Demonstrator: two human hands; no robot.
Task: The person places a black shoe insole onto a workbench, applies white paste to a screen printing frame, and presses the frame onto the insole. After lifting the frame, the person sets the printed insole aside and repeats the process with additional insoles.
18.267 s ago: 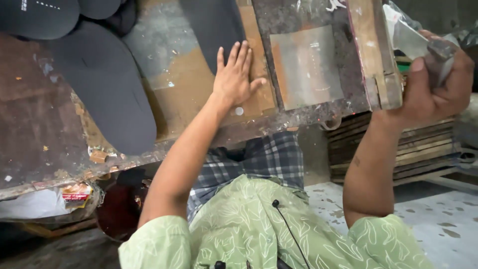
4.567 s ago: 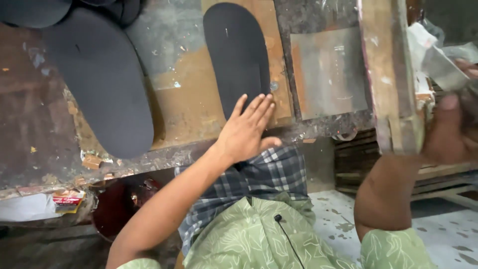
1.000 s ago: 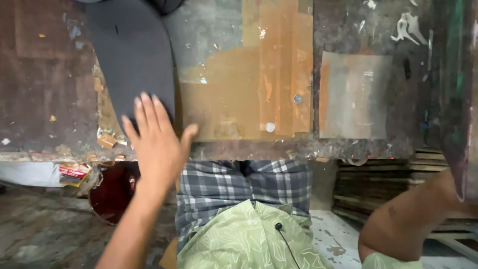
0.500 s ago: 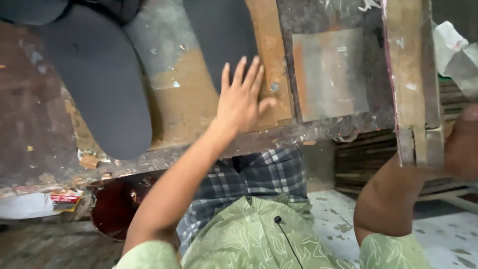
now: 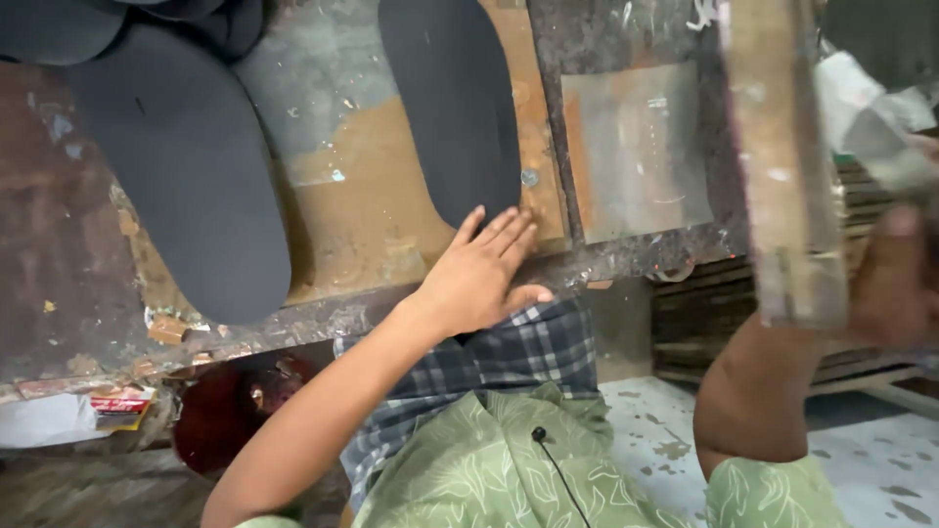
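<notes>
A black foam sole [image 5: 455, 103] lies on the worn wooden bench [image 5: 352, 210], heel end toward me. My left hand [image 5: 479, 274] rests flat at the bench's front edge, fingers apart, fingertips touching the sole's near end. At the right my right hand [image 5: 895, 279] is raised and blurred, gripping a wooden frame [image 5: 778, 166] held upright, with crumpled pale wrapping [image 5: 866, 112] against its upper part. A larger black sole [image 5: 191, 166] lies to the left.
More black soles [image 5: 59, 24] are piled at the bench's far left. A metal plate [image 5: 636, 152] is set into the bench. Below are a dark red bowl [image 5: 230, 411], stacked wooden boards [image 5: 714, 313] and a paint-spotted floor [image 5: 880, 469].
A black sole has come down in front of my left hand, which slid back to the bench edge and lies at its heel. The wooden frame has stayed raised at the right.
</notes>
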